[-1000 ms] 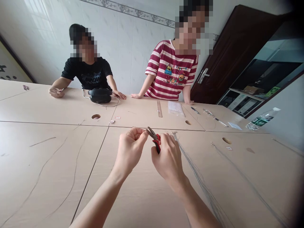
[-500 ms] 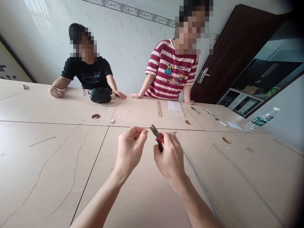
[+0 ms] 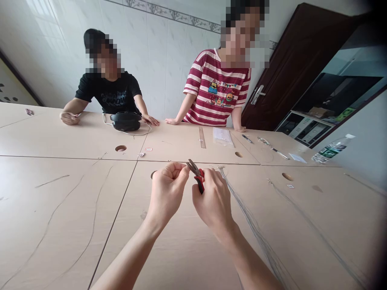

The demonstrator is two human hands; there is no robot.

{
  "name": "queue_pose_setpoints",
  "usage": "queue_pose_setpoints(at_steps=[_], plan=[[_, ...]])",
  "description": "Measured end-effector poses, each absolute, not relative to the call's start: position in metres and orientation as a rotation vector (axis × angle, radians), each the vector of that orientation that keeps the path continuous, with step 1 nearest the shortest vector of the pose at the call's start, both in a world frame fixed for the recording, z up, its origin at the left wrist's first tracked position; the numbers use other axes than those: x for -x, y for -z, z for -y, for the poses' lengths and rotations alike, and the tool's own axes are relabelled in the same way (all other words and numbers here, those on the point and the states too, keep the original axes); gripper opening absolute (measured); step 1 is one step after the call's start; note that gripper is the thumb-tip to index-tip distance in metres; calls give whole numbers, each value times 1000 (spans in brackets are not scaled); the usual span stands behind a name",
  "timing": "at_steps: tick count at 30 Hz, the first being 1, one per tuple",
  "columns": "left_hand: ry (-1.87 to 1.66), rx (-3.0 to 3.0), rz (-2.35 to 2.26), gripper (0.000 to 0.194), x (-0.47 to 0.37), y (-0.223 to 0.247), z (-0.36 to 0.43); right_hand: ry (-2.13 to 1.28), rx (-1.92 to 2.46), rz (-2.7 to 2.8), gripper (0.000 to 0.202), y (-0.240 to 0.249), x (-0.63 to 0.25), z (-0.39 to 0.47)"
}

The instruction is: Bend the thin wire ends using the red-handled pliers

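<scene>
My left hand point(image 3: 169, 187) is closed in a pinch above the table point(image 3: 169, 257); whatever lies between its thumb and forefinger is too small to name. Red-and-black pliers point(image 3: 199, 181) are gripped in my right hand point(image 3: 214, 197), their metal jaws pointing up and left. The jaw tips are right beside my left thumb and fingertips. To the right of my right hand, a bundle of thin grey wires point(image 3: 248, 215) runs down the table, with small bits at its top end.
Two people stay across the table, hands on it. Near them are a black case point(image 3: 126, 121), a ruler point(image 3: 202, 137), a plastic packet point(image 3: 223, 137), a pen point(image 3: 247, 139) and a bottle point(image 3: 332, 150). Loose wires point(image 3: 95, 213) lie left; another bundle point(image 3: 311, 223) lies right.
My right hand has moved slightly left with the pliers, bringing their jaws from a small gap to right against my left fingertips. The view has shifted a little.
</scene>
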State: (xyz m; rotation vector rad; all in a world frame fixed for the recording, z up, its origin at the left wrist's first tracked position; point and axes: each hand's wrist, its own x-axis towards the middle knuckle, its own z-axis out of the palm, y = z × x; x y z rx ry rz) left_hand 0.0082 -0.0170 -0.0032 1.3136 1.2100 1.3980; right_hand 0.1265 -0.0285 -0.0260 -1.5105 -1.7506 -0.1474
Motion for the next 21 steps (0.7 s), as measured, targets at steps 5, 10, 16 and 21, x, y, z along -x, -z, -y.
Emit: queue_pose_setpoints(at_steps=[5,10,16,21], plan=[[-1418,-1308,-1200,27,-9,5,17,196,1495,1746,12,26,-126,28],[-1416,-1315,-1199,26,-10,6,17,242,1490,1737,11,27,-126,27],[-1414,-1298,-1211,27,-10,6,17,275,1489,1739,9,29,-125,26],[-1399,-1275,-1220,28,-9,8,16,278,1452,1739,11,34,-125,23]])
